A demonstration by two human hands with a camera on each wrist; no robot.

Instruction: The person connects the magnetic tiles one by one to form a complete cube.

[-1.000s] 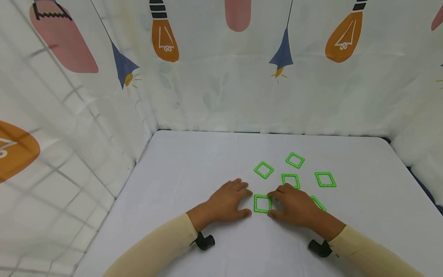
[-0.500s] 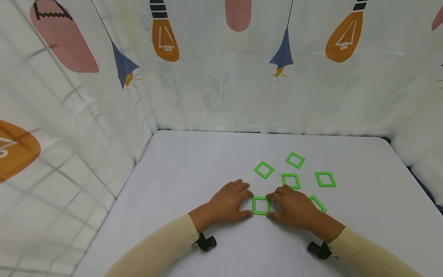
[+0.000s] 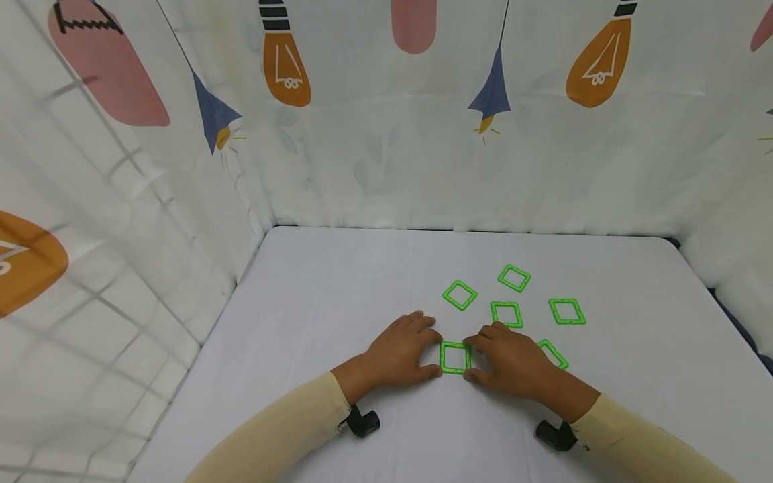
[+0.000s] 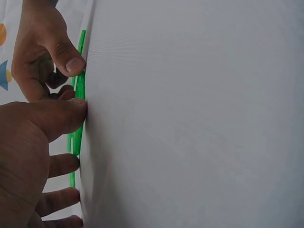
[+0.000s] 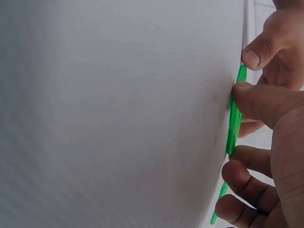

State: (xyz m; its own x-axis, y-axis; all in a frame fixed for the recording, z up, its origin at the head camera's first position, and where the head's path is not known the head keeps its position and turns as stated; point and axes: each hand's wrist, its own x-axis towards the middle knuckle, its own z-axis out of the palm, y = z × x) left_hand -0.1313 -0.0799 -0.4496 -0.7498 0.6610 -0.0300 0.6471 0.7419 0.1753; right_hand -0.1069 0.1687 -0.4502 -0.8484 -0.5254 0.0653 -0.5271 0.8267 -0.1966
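Observation:
A green square frame (image 3: 455, 357) lies flat on the white table between the two hands. The right hand (image 3: 513, 359) pinches its right side, thumb at the near corner and index finger at the far corner. At the left side, the left hand (image 3: 398, 352) touches the frame with thumb and index finger, its fingers spread and fairly straight. Seen edge-on in the left wrist view, the frame (image 4: 80, 90) runs past the left thumb; the right wrist view shows the frame (image 5: 234, 121) between right thumb and index finger. The right hand partly covers another green frame (image 3: 554, 354).
Beyond the hands lie several more green frames: one at the left (image 3: 459, 295), one at the back (image 3: 514, 278), one in the middle (image 3: 507, 314) and one at the right (image 3: 567, 311). Printed cloth (image 3: 386, 154) hangs behind the table (image 3: 326, 282).
The right hand has slid the frame slightly left and nearer, up to the left hand's fingertips. The left hand has shifted a little to the right. The other frames stay put.

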